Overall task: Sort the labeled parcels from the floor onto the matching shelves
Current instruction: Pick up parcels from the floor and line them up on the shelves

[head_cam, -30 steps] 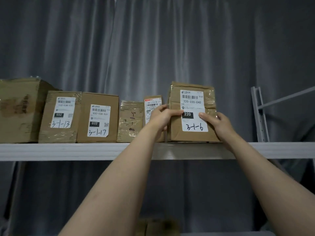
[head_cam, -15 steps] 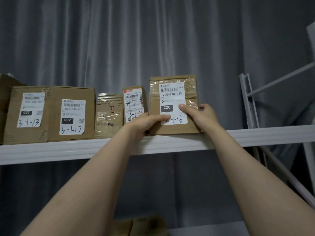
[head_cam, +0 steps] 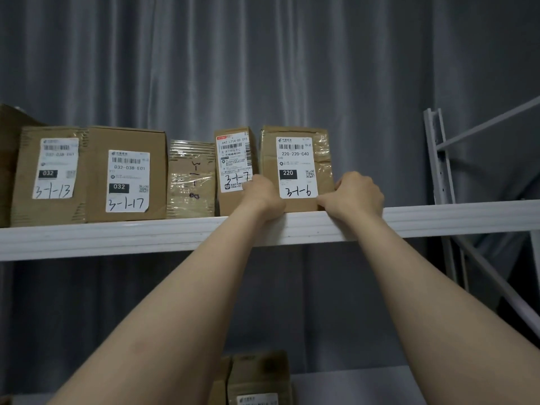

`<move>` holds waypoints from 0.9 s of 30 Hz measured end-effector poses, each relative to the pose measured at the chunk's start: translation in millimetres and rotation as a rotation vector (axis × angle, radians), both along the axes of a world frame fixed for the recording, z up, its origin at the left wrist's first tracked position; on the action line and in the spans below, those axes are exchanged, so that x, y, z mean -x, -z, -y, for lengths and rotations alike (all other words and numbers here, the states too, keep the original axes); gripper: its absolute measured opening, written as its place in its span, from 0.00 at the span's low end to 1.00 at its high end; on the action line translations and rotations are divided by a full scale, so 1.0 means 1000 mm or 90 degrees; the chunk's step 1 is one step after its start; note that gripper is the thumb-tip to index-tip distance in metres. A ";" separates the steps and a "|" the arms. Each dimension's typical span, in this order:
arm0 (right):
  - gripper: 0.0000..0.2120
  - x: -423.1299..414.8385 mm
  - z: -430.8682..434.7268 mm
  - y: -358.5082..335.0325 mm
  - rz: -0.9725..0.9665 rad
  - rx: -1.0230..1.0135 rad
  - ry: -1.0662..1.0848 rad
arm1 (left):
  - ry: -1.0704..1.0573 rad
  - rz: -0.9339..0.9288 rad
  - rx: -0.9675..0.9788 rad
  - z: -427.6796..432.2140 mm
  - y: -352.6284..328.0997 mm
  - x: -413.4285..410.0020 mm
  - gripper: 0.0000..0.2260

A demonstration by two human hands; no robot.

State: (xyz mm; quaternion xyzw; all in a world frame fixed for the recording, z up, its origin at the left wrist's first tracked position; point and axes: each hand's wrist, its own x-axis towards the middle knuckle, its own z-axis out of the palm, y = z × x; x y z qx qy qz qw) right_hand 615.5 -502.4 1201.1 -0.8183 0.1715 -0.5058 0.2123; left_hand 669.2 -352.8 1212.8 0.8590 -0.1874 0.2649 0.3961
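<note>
A grey pleated curtain [head_cam: 263, 68] is hanging behind everything, and a white shelf [head_cam: 146, 235] is running across the view in front of it, with a white rack upright [head_cam: 438, 159] rising at its right end. A row of brown cardboard parcels is standing along the shelf. The widest, the box marked 3-1-17 [head_cam: 128, 173], is sitting just beside the box marked 3-1-13 [head_cam: 49, 176] on its left.

The parcel marked 3-1-6 [head_cam: 295, 168] is standing upright at the right end of the row, its base on the shelf near the front edge. It is plain brown card with glossy clear tape wrinkling over its right side, and it is carrying a white label with a barcode, the code 220-220-C40, a black patch reading 220 and the handwritten 3-1-6. Close on its left the narrower parcel marked 3-1-7 [head_cam: 233, 162] is crowding that side, and further left the tape-wrapped parcel [head_cam: 191, 179] is showing pen marks on bare card. Below, another parcel [head_cam: 257, 378] is sitting on a lower shelf [head_cam: 365, 384].

Both hands are gripping the parcel marked 3-1-6 low down. The left hand [head_cam: 264, 197] is curling at its lower left edge, its fingers apparently tucking into the gap beside the neighbour, and is covering part of that neighbour's label. The right hand [head_cam: 356, 197] is curling round the lower right corner
</note>
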 end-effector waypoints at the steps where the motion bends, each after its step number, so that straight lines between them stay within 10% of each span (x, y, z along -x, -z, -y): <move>1: 0.11 -0.001 0.000 0.000 0.004 -0.003 0.000 | 0.002 -0.005 0.027 0.001 0.000 0.000 0.33; 27: 0.11 0.005 -0.007 -0.003 -0.066 0.018 0.048 | -0.019 0.071 -0.081 -0.002 0.004 0.000 0.05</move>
